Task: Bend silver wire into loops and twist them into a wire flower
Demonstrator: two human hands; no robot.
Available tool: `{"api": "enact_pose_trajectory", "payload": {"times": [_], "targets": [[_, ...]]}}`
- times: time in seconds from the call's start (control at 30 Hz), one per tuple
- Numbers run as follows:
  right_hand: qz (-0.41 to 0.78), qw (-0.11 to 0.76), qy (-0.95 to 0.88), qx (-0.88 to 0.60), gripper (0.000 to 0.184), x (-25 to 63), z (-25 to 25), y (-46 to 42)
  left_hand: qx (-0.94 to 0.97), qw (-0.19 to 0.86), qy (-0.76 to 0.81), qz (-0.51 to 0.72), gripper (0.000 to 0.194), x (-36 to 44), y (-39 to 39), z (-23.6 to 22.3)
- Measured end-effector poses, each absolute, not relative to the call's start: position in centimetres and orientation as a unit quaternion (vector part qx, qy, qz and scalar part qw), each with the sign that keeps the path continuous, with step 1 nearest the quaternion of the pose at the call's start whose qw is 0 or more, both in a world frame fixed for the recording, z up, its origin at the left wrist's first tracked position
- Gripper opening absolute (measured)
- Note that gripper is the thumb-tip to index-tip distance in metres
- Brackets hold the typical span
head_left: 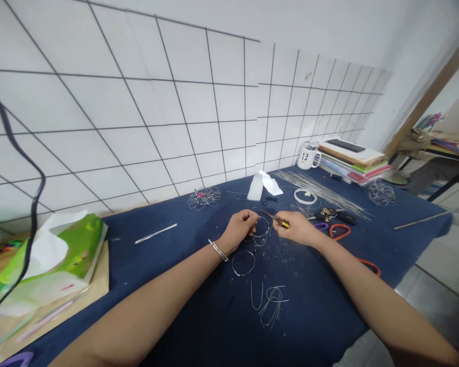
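My left hand (241, 228) is closed, thumb and fingers pinched on a thin wire ring (268, 224). A metal bracelet (218, 250) circles that wrist. My right hand (296, 228) wraps round a small tool with a yellow-and-black handle (283, 223). Its slim tip points left toward the ring; I cannot make out its exact kind. More fine wire loops hang or lie just below the ring. Nearer to me, another wire ring (244, 263) rests on the dark blue cloth. In front of it lies a loose bunch of bent wires (272, 306).
Several straight wires (321, 191), a white ring-shaped spool (305, 196), black pliers (334, 215) and orange-handled scissors (339, 232) lie right. A mug (308, 157) and stacked books (352, 158) stand behind. A tissue pack (84, 244) sits left; tangled wire (203, 198) lies by the tiled wall.
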State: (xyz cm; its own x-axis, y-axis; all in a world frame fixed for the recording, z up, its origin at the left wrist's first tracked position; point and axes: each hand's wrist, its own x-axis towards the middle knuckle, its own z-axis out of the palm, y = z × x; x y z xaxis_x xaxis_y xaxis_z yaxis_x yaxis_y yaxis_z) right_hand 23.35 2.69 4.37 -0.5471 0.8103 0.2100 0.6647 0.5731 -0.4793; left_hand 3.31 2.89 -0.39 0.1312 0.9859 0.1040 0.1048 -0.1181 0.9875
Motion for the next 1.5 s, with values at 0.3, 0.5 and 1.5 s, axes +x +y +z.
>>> {"api": "enact_pose_trajectory", "payload": {"times": [0.3,0.5,1.5], "targets": [[0.089,0.237,-0.855,-0.452,0.004,23.8,3.6,3.6,0.642,0.443,0.476,0.406,0.029,3.8,2.2,-0.2],[-0.029,0.249,-0.877,-0.411,0.009,23.2,3.3,3.0,0.671,0.434,0.455,0.392,0.025,3.8,2.1,0.0],[-0.181,0.218,-0.911,-0.301,0.016,22.4,3.7,1.7,0.696,0.421,0.453,0.364,0.012,3.8,2.3,-0.1]]}}
